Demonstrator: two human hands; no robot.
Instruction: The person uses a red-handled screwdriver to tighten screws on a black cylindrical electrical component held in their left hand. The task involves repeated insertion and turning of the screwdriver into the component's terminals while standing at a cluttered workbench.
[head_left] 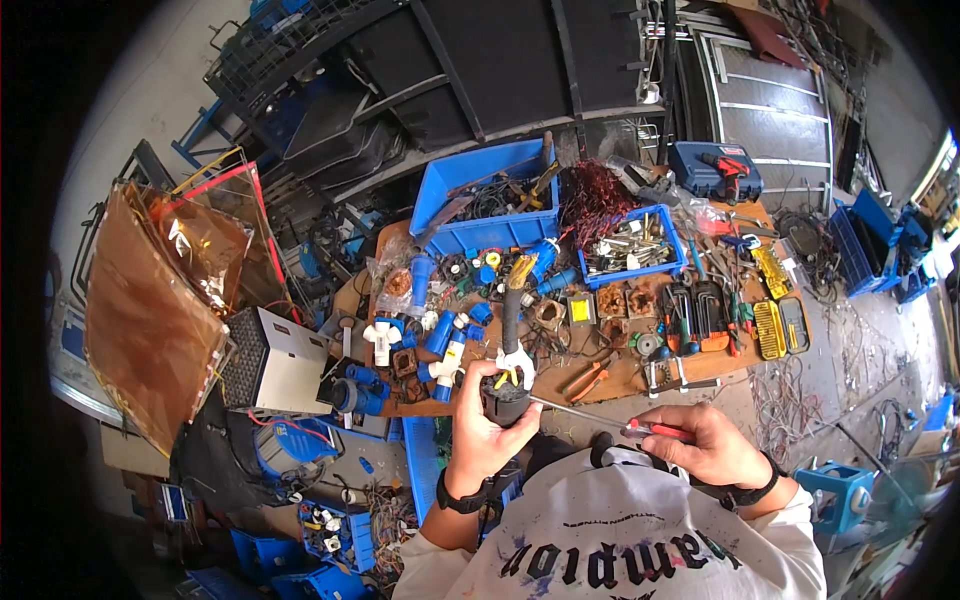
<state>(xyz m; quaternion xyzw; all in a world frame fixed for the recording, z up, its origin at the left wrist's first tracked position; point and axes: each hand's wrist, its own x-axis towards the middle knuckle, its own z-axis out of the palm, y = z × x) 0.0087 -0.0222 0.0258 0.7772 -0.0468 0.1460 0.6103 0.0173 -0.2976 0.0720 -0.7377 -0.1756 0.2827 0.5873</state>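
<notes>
My left hand point(478, 435) is closed around a round black electrical plug point(508, 408) at the near edge of the table. White plastic point(515, 364) and short yellow-green wires show at its opened top. A thick black cable point(511, 322) rises from it, its far end splitting into bare yellowish strands. My right hand point(715, 445) grips a red-handled screwdriver point(668, 431). Its long shaft points left, and the tip reaches the side of the plug near my left fingers. Whether the tip sits in a screw cannot be made out.
The wooden table point(540, 375) bears orange-handled pliers point(586, 378), blue and white plug parts point(448, 355), and a blue tray of metal parts point(632, 248). Farther back are a large blue bin point(490, 235) and a red drill point(733, 175) on a blue case. Hand tools lie at the right.
</notes>
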